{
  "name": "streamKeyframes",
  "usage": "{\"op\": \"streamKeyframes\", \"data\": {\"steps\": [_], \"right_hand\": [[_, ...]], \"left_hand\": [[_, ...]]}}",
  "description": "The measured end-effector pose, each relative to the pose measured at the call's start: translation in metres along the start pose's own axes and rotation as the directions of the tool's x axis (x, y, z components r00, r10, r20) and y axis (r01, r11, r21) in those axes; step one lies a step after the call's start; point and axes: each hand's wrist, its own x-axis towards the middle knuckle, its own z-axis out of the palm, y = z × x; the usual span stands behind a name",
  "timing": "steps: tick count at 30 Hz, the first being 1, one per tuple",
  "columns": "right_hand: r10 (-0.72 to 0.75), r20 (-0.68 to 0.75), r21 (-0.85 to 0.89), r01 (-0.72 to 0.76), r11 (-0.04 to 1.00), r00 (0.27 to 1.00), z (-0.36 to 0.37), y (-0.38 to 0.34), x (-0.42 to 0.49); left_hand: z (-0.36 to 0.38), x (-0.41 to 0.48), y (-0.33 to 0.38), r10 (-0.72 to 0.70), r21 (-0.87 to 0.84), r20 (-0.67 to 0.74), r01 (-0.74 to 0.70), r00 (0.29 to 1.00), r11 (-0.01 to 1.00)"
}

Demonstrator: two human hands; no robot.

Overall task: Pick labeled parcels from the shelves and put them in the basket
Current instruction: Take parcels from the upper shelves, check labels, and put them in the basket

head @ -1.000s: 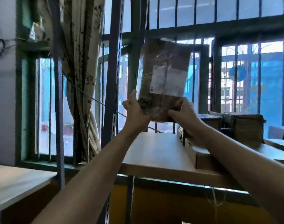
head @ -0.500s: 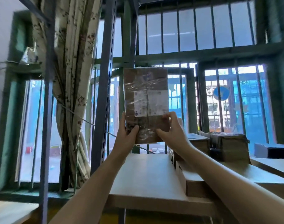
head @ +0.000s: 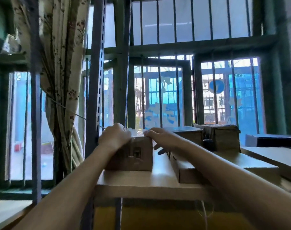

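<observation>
Down from the air in front of the window, the parcel (head: 134, 156) now lies on the shelf (head: 141, 181), where half a second ago it was held upright at face height. Both forearms reach in from the near edge toward it. The parcel is a brown, film-wrapped box sitting at the shelf's left end, its short face toward the camera. The left grip (head: 114, 138) is clasped over the parcel's upper left corner, fingers curled across the shiny top. The right grip (head: 159, 138) holds the parcel's upper right edge, fingers laid on top and thumb reaching down at its right side. Just right of the parcel lies a long flat box (head: 207, 170) under the right forearm. Beyond and right of the parcel stand two more brown boxes (head: 224, 136), with a dark box (head: 274, 140) farther right again. Left of the parcel rises a perforated steel post (head: 96, 80), and left of that hangs a flowered curtain (head: 61, 63). Behind the parcel is a barred window (head: 174, 30) with a round blue sign (head: 216, 86) outside.
</observation>
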Motion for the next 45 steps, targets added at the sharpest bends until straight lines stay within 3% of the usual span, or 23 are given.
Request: {"op": "streamKeyframes", "data": {"steps": [3, 5, 8, 10, 13, 15, 19, 23, 26, 30, 32, 34, 36, 41, 45], "right_hand": [[-0.028, 0.052, -0.042, 0.031, 0.999, 0.998, -0.013, 0.004, -0.003], [-0.123, -0.031, -0.159, 0.116, 0.980, 0.992, -0.031, 0.009, -0.002], [-0.166, -0.237, -0.422, 0.052, 0.905, 0.957, -0.069, 0.029, 0.000], [-0.136, -0.282, -0.520, -0.032, 0.854, 0.950, -0.090, 0.047, 0.003], [-0.074, -0.261, -0.582, -0.096, 0.808, 0.963, -0.105, 0.063, 0.009], [-0.060, -0.247, -0.588, -0.101, 0.803, 0.967, -0.107, 0.068, 0.014], [-0.007, -0.233, -0.583, -0.134, 0.801, 0.973, -0.115, 0.071, 0.026], [0.061, -0.178, -0.567, -0.153, 0.809, 0.982, -0.109, 0.074, 0.033], [0.038, -0.173, -0.504, -0.122, 0.855, 0.984, -0.102, 0.082, 0.035], [-0.147, -0.254, -0.462, 0.014, 0.887, 0.956, -0.101, 0.102, 0.036], [-0.275, -0.341, -0.396, 0.127, 0.909, 0.899, -0.101, 0.102, 0.033], [-0.383, -0.422, -0.404, 0.207, 0.891, 0.822, -0.100, 0.098, 0.028], [-0.437, -0.436, -0.450, 0.230, 0.863, 0.787, -0.099, 0.096, 0.024], [-0.447, -0.436, -0.405, 0.273, 0.872, 0.781, -0.099, 0.099, 0.020], [-0.468, -0.445, -0.410, 0.291, 0.864, 0.763, -0.099, 0.101, 0.020]], "left_hand": [[-0.005, 0.005, 0.009, 0.035, 0.183, 0.035, -0.040, 0.999, 0.982], [-0.003, 0.010, 0.021, 0.187, 0.205, -0.027, -0.178, 0.982, 0.963], [0.009, 0.008, 0.053, 0.378, -0.123, -0.067, -0.383, 0.924, 0.916], [0.024, 0.005, 0.079, 0.420, -0.296, -0.053, -0.415, 0.906, 0.860], [0.056, 0.006, 0.106, 0.388, -0.416, 0.095, -0.318, 0.917, 0.852], [0.073, 0.012, 0.113, 0.299, -0.388, 0.213, -0.200, 0.930, 0.900], [0.089, 0.019, 0.118, 0.161, -0.425, 0.294, -0.023, 0.942, 0.905], [0.098, 0.017, 0.113, 0.017, -0.438, 0.439, 0.198, 0.898, 0.877], [0.105, 0.019, 0.108, 0.073, -0.539, 0.370, 0.150, 0.926, 0.829], [0.108, 0.015, 0.104, 0.226, -0.695, 0.187, -0.034, 0.956, 0.719], [0.108, 0.011, 0.104, 0.353, -0.781, 0.060, -0.176, 0.934, 0.599], [0.109, 0.008, 0.105, 0.401, -0.821, 0.011, -0.221, 0.916, 0.526], [0.108, 0.006, 0.105, 0.399, -0.816, -0.019, -0.245, 0.917, 0.524], [0.108, 0.005, 0.101, 0.314, -0.717, -0.087, -0.278, 0.945, 0.639], [0.109, 0.006, 0.099, 0.302, -0.736, -0.095, -0.272, 0.948, 0.620]]}}
